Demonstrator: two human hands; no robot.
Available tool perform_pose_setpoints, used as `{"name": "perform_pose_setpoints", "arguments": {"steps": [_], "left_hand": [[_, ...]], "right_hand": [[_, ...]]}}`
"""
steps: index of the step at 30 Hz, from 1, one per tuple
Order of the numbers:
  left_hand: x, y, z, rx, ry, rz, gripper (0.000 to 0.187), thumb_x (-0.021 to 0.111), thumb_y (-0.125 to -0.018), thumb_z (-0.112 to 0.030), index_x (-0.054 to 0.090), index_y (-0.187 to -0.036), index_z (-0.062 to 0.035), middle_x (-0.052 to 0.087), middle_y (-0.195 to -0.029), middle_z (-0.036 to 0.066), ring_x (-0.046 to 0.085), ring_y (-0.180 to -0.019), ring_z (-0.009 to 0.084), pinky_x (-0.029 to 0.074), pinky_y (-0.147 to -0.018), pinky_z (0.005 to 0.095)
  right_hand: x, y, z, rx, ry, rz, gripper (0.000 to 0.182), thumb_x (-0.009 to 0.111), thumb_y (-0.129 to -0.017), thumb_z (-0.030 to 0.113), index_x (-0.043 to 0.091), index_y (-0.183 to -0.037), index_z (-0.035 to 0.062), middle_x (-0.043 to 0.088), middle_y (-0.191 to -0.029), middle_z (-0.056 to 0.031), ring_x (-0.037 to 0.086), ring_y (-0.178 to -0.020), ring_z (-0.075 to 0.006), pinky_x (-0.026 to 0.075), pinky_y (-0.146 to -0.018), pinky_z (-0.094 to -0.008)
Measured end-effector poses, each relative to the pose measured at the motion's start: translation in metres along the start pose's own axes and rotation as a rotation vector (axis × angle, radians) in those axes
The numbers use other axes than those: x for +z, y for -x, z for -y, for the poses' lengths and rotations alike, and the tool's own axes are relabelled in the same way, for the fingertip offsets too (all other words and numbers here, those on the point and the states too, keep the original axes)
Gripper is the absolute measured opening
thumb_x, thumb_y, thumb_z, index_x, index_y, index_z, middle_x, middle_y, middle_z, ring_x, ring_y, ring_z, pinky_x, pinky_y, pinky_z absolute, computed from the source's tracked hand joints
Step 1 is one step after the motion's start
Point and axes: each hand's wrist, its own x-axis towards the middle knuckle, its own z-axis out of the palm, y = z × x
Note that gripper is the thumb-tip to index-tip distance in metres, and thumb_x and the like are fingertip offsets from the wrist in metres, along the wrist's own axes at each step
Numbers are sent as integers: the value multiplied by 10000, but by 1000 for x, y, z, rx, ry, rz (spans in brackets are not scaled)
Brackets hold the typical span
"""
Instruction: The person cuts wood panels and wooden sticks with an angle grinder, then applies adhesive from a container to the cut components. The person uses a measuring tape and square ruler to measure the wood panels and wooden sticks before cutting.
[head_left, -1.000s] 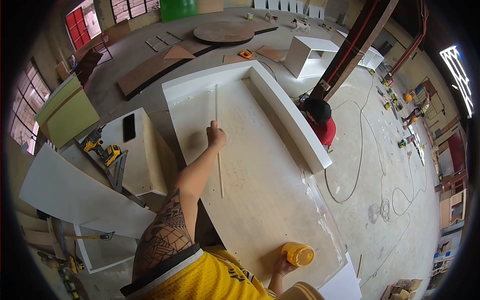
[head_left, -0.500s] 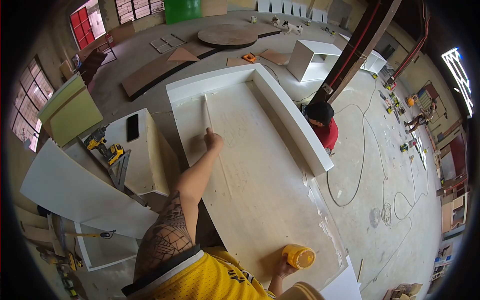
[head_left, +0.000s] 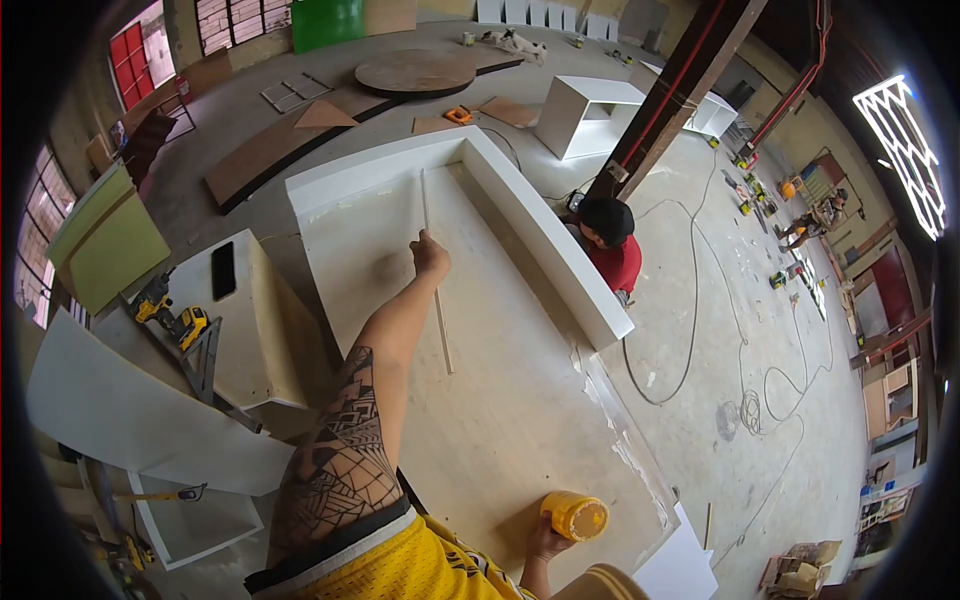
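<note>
My left hand (head_left: pixel 431 258), at the end of a tattooed arm, is closed around a long thin pale strip (head_left: pixel 443 325). It reaches over a broad pale panel (head_left: pixel 490 400) with a raised white rim (head_left: pixel 560 240) along its far and right sides. The strip's far end is close to the far rim, and its near end lies over the panel's middle. Low in the view, my right hand (head_left: pixel 546 545) grips a yellow jar (head_left: pixel 578 517) tilted over the panel's near end. Whitish smears (head_left: pixel 620 430) run along the panel's right edge.
A person in a red shirt (head_left: pixel 615 262) crouches beyond the right rim. To the left, a drill (head_left: pixel 170 312) and a phone (head_left: pixel 223 270) lie on a box. A cable (head_left: pixel 690 340) trails over the floor at right. A brown post (head_left: pixel 650 110) rises behind the person.
My left hand and the strip have shifted, and the strip now points more directly away from me toward the far rim. My view has turned slightly right. The jar stays in my right hand.
</note>
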Motion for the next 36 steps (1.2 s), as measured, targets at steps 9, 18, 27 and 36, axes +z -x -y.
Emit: {"name": "perform_pose_setpoints", "arguments": {"steps": [9, 18, 27, 36], "left_hand": [[35, -8, -5, 70, -88, 10, 350, 388, -1156, -178, 573, -1418, -36, 525, -1416, 317, 698, -1172, 471, 620, -984, 521], [-18, 20, 1, 196, -323, 21, 324, 433, -1125, -140, 606, -1377, -31, 562, -1400, 273, 727, -1166, 447, 630, -971, 526], [-40, 2, 73, 268, -532, 28, 296, 475, -1123, -143, 598, -1317, 44, 591, -1359, 286, 762, -1079, 443, 673, -875, 519], [-113, 124, 132, 432, -375, 147, 330, 502, -1060, -74, 580, -1371, 0, 698, -1245, 293, 762, -992, 454, 616, -928, 555]], "right_hand": [[-1, 4, 0, 41, -11, 0, 761, 914, -817, 99, 517, -1459, 3, 654, -1365, -128, 671, -1208, -285, 551, -1077, -425], [-5, 5, -19, 9, 109, -26, 819, 957, -798, 133, 504, -1469, 10, 644, -1387, -123, 663, -1225, -281, 546, -1086, -428], [2, 2, 6, 101, -72, 8, 809, 944, -805, 112, 504, -1475, 10, 643, -1395, -119, 659, -1240, -279, 542, -1099, -429], [-2, -7, -8, -93, 203, 26, 767, 949, -810, 122, 554, -1461, 29, 662, -1378, -119, 664, -1245, -270, 530, -1111, -422]]}}
